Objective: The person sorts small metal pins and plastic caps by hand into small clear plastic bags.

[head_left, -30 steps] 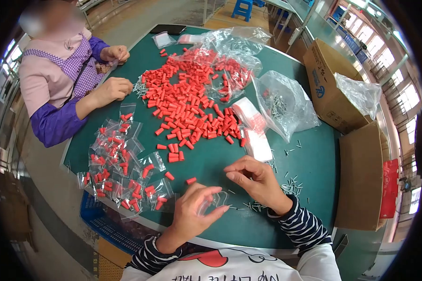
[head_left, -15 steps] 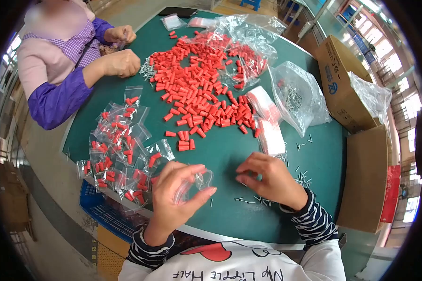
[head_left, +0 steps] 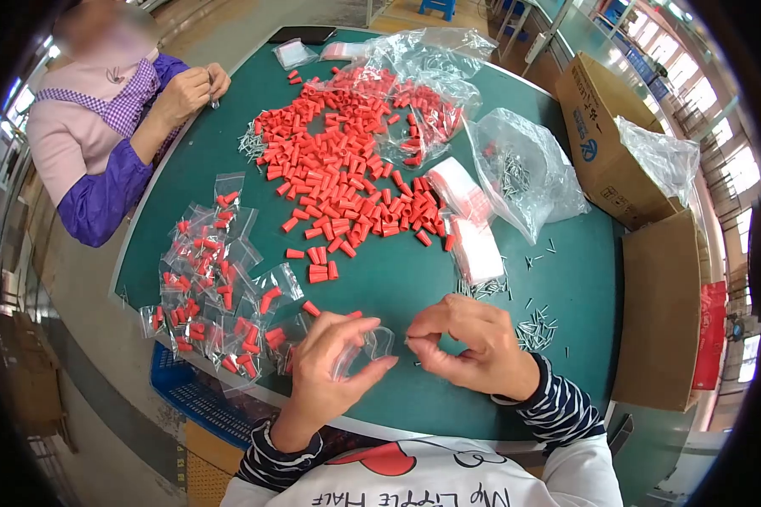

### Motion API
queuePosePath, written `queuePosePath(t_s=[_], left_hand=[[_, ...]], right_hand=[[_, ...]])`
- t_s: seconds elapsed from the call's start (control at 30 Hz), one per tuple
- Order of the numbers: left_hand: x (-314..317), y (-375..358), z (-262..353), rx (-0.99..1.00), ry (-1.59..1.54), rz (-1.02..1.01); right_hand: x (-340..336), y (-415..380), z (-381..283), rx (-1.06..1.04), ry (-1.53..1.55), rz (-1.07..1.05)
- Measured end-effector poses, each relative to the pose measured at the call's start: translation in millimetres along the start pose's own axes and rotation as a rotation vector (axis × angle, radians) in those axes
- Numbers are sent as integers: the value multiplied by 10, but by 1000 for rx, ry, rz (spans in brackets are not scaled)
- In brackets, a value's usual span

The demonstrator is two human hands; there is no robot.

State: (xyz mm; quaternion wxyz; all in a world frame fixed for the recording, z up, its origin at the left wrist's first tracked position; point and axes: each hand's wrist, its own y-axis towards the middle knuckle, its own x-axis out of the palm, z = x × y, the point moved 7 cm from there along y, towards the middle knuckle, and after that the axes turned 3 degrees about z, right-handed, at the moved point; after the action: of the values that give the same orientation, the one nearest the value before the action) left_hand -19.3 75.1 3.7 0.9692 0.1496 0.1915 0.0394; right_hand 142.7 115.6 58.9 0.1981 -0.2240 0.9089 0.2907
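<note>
My left hand [head_left: 330, 363] holds a small clear plastic bag [head_left: 370, 345] open above the green table [head_left: 397, 287]. My right hand [head_left: 469, 342] is beside it, fingertips pinched together right at the bag's mouth; what they pinch is too small to make out. A big heap of red plastic caps [head_left: 338, 169] lies in the table's middle. Small metal pins [head_left: 533, 329] are scattered to the right of my right hand. Several filled small bags of red caps [head_left: 211, 287] lie at my left.
Another person in purple sleeves [head_left: 101, 194] sits at the far left with hands [head_left: 186, 93] raised. Large clear bags [head_left: 524, 177] and a stack of empty small bags [head_left: 473, 245] lie beyond. Cardboard boxes [head_left: 600, 144] stand right. A blue crate [head_left: 194, 397] sits below the table edge.
My right hand has moved left from the pins to the mouth of the bag. The other person's hands have lifted off the table.
</note>
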Motion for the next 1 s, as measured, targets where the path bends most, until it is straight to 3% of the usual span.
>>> queuePosePath(t_s=[0.17,0.27,0.37,0.57,0.73,0.83,1.0], left_hand=[[14,-12,-15,8,-42,11],[-79,-52,3,-27,-30,16],[-240,-135,118,5,-9,-10],[-399,-344,298,102,-8,-132],[-374,-424,192,26,-71,-149],[-388,-422,137,27,-86,-121],[-463,-377,100,20,-77,-54]], right_hand=[[170,76,-100,-123,16,-47],[142,116,13,-78,-10,64],[268,230,224,15,-33,-7],[834,441,267,-94,-133,-255],[1123,448,330,-163,-325,-463],[1091,421,404,-138,-415,-506],[834,280,368,-162,-294,-486]])
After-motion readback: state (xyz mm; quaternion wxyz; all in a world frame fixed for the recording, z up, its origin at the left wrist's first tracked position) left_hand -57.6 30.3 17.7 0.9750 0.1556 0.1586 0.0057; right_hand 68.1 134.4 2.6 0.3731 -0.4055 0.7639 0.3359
